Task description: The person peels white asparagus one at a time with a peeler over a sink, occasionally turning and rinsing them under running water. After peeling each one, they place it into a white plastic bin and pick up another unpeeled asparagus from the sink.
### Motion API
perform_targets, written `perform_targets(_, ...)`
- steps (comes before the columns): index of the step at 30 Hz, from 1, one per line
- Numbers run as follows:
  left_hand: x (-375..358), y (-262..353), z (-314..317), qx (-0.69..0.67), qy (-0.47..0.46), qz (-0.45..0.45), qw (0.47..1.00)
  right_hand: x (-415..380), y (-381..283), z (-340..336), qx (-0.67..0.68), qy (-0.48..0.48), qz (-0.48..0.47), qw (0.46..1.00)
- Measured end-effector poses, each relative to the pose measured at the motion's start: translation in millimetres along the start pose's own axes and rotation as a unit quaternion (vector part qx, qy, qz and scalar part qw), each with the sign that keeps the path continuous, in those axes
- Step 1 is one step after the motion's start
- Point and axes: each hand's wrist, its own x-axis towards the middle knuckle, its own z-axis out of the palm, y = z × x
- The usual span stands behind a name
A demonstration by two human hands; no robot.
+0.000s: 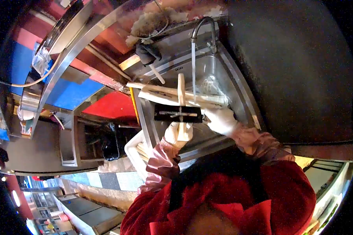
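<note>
While left fingers (171,132) clasp pale stick (181,88) at near end, right fingers (213,114) grip black tool (161,113) across its middle.

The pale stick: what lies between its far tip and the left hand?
In the head view, a black slotted tool lies across the pale stick, just beyond the left hand.

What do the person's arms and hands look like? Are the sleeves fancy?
Shiny, wrinkly pink sleeve covers wrap both forearms, and wider red sleeves sit above them. I see no markings. The picture is too bright to tell if the left hand or right hand wears a glove.
</note>
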Motion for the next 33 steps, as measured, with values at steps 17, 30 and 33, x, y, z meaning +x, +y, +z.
perform_targets(17, -22, 8, 5, 0.326, -0.051, 0.012, 0.944, 45, 104, 0, 0.009, -0.148, 0.288, 0.946)
perform_targets(30, 21, 16, -25, 0.262, -0.207, 0.072, 0.94, 13, 1, 8, 0.057, -0.097, 0.006, 0.994)
perform_targets(33, -1, 17, 12, 0.065, -0.012, -0.031, 0.997, 36, 29, -2, 0.023, -0.167, 0.158, 0.973)
